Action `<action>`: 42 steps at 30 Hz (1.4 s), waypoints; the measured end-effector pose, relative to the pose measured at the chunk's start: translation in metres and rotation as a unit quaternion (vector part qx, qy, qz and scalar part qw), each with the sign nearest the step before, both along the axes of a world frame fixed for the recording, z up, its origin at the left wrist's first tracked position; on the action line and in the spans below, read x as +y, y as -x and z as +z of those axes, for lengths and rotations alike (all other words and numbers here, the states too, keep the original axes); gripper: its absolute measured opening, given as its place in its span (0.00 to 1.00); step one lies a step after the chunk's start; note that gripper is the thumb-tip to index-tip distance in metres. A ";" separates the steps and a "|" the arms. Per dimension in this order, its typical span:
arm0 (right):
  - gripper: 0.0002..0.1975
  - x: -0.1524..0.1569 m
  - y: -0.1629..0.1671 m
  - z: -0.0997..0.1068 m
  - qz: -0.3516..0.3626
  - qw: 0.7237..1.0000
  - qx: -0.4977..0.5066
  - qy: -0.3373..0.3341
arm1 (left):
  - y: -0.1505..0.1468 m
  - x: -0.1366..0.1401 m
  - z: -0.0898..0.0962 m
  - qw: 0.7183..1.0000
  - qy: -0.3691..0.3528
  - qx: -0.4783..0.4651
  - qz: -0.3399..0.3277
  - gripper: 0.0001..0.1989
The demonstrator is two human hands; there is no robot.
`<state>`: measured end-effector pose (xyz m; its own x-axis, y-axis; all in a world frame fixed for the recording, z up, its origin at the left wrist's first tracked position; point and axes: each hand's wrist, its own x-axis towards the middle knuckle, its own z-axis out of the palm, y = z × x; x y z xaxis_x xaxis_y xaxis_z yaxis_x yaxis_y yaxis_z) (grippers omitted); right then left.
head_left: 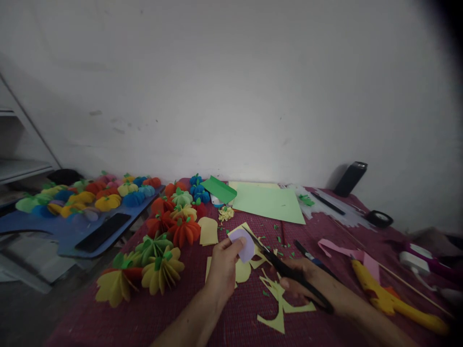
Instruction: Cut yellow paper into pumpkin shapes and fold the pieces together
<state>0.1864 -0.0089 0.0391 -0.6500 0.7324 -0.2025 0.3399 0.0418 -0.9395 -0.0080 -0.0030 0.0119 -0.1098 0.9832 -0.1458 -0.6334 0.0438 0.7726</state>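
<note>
The black scissors (pixel 278 265) are near the middle of the picture, a bit low and to the right. They are long and lie on a slant, with the tips pointing to the upper left and the handles down at the lower right. A round white and blue thing (pixel 217 202) sits under the green paper (pixel 221 189) above the middle; I cannot tell if it is a tub or what is in it. The right hand (pixel 316 277) is curled around the scissor handles. The left hand (pixel 224 265) pinches a purple paper (pixel 245 246) over a yellow paper (pixel 244 225). The scissors reach across from the right hand, and their tips are just beside the purple paper. Yellow scraps (pixel 278 315) lie below them.
</note>
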 end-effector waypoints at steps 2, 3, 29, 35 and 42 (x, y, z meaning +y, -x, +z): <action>0.15 -0.001 -0.001 0.004 0.008 1.000 -0.007 -0.002 | 0.000 0.000 0.001 1.000 0.007 0.006 -0.006 0.09; 0.15 -0.002 -0.003 0.006 0.015 1.000 -0.010 0.000 | 0.000 -0.001 0.001 1.000 0.008 0.009 -0.009 0.09; 0.21 0.006 -0.021 -0.007 0.029 0.999 -0.022 -0.002 | -0.006 -0.001 -0.018 0.988 -0.008 0.120 -0.093 0.12; 0.20 0.006 -0.019 0.000 0.030 0.999 -0.024 0.006 | -0.005 -0.003 -0.016 0.986 -0.012 0.127 -0.103 0.13; 0.21 0.009 -0.024 0.010 0.052 0.997 -0.063 -0.017 | -0.005 -0.004 -0.011 0.983 -0.008 0.142 -0.116 0.11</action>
